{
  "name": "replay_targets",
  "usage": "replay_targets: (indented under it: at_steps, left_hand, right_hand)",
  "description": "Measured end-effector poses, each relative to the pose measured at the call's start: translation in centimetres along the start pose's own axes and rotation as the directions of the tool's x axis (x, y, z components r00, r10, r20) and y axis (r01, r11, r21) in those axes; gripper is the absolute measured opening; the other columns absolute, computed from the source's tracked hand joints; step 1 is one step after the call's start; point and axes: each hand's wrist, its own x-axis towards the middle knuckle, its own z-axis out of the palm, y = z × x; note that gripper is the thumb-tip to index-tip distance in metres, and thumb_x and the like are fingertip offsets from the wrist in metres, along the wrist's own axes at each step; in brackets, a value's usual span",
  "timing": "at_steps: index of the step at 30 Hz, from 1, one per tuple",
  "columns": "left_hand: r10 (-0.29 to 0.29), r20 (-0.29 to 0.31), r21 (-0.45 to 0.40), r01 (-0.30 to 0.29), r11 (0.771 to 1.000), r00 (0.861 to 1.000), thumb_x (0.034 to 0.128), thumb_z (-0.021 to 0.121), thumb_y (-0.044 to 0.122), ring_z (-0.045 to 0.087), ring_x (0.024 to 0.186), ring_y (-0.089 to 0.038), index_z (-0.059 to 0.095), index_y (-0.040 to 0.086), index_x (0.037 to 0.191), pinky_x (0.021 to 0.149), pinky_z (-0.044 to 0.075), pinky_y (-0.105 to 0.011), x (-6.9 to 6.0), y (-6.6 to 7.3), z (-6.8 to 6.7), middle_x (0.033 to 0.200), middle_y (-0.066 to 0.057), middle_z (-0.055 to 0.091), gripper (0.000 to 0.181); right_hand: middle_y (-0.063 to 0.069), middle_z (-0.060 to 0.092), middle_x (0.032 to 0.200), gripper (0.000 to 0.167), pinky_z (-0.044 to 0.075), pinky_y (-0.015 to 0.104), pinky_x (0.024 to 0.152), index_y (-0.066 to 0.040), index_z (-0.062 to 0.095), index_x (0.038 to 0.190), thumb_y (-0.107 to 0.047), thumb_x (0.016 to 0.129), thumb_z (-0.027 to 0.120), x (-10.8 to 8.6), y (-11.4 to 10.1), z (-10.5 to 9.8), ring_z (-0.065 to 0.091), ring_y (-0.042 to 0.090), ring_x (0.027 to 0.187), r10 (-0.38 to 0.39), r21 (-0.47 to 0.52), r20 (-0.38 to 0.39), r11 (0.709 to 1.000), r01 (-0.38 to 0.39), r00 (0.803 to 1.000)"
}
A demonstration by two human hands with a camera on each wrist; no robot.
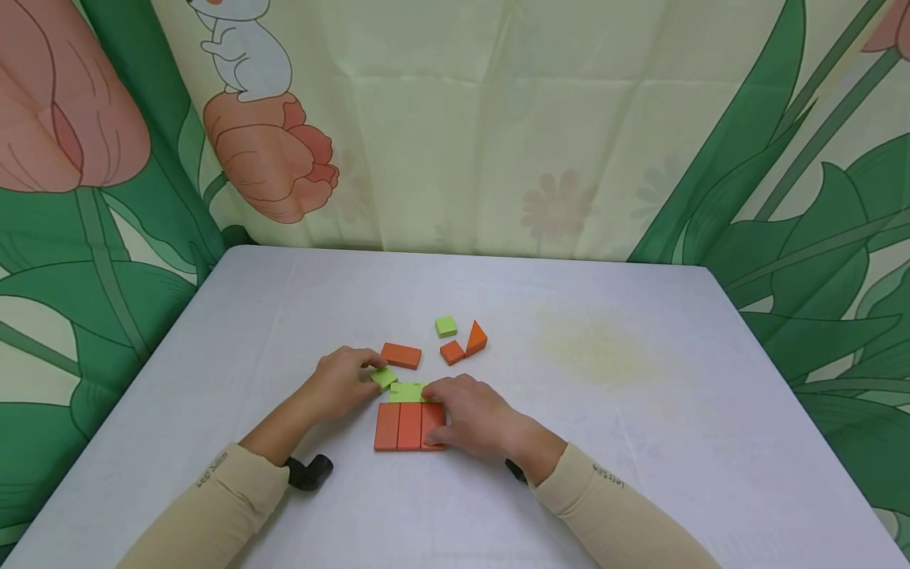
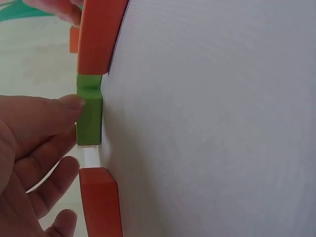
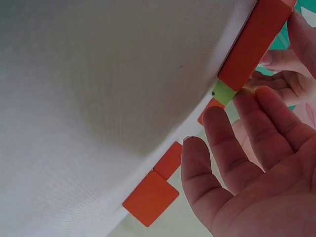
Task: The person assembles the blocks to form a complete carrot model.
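Note:
In the head view my left hand pinches a small green block between thumb and fingers, at the table's surface. Beside it lies a green strip against the far side of several orange rectangular blocks set side by side. My right hand rests at the right of this group, its fingertips touching the green strip and its thumb on the rightmost orange block. Close up, the left wrist view shows the left thumb on the green block. The right wrist view shows relaxed right fingers at the green edge.
Beyond the hands lie a loose orange rectangular block, a green block, a small orange block and an orange triangular block. They sit on a white-covered table. A printed curtain hangs behind its far edge.

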Motion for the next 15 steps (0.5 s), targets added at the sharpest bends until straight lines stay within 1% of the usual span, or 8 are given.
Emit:
replay_targets:
  at_steps: [3,5,7,10,12,15]
  left_hand:
    - [0.008,-0.007,0.015,-0.008,1.0,1.0,0.0879,0.075,0.01,0.054,0.12,-0.034,0.069,0.006,0.122,0.098,0.042,-0.056,-0.2,0.2,-0.1,0.122,-0.01,0.067,0.035]
    - [0.033,-0.01,0.035,-0.032,0.999,0.999,0.0864,0.078,0.012,0.053,0.12,-0.035,0.068,0.005,0.124,0.098,0.041,-0.057,-0.6,0.3,-0.1,0.122,-0.01,0.067,0.039]
    - [0.07,-0.006,0.069,-0.069,0.995,0.998,0.0844,0.081,0.018,0.054,0.12,-0.034,0.067,0.006,0.126,0.097,0.041,-0.057,-1.1,0.5,0.0,0.122,-0.008,0.067,0.046]
    - [0.144,0.023,0.123,-0.146,0.982,0.989,0.0808,0.085,0.028,0.053,0.12,-0.034,0.065,0.008,0.13,0.095,0.042,-0.057,-2.1,0.7,0.2,0.124,-0.005,0.066,0.057]
    - [0.171,0.046,0.143,-0.176,0.974,0.984,0.0788,0.086,0.033,0.051,0.123,-0.033,0.063,0.009,0.134,0.095,0.041,-0.057,-2.7,0.9,0.4,0.128,-0.004,0.065,0.064]
    - [0.179,0.066,0.153,-0.187,0.97,0.982,0.0763,0.088,0.035,0.048,0.127,-0.033,0.06,0.01,0.137,0.097,0.038,-0.059,-3.4,1.1,0.6,0.132,-0.005,0.062,0.071]
  right_hand:
    - [0.0,0.062,0.13,0.055,0.044,0.039,0.102,-0.009,0.059,0.135,-0.03,0.088,0.079,0.0,0.0,0.0,0.052,0.022,0.122,-0.006,-0.001,-0.005,1.0,0.006,1.0]
    - [0.001,0.062,0.13,0.055,0.044,0.039,0.102,-0.009,0.059,0.135,-0.03,0.088,0.079,0.0,0.0,0.0,0.053,0.022,0.122,-0.012,-0.003,-0.007,1.0,0.012,1.0]
    - [0.001,0.062,0.129,0.055,0.044,0.039,0.102,-0.009,0.06,0.135,-0.03,0.088,0.079,0.0,0.0,0.0,0.053,0.022,0.122,-0.016,-0.005,-0.008,1.0,0.016,1.0]
    - [0.001,0.063,0.129,0.055,0.044,0.039,0.102,-0.009,0.06,0.135,-0.03,0.088,0.079,0.0,0.0,0.0,0.053,0.022,0.121,-0.02,-0.008,-0.008,1.0,0.02,1.0]
    - [0.0,0.062,0.129,0.054,0.044,0.039,0.102,-0.009,0.059,0.135,-0.03,0.088,0.078,0.0,0.1,0.0,0.053,0.022,0.121,-0.024,-0.007,-0.006,1.0,0.024,1.0]
    - [0.0,0.062,0.13,0.056,0.043,0.039,0.102,-0.009,0.059,0.136,-0.028,0.088,0.078,-0.1,0.3,-0.2,0.052,0.023,0.121,-0.035,-0.002,0.01,0.999,0.035,0.999]
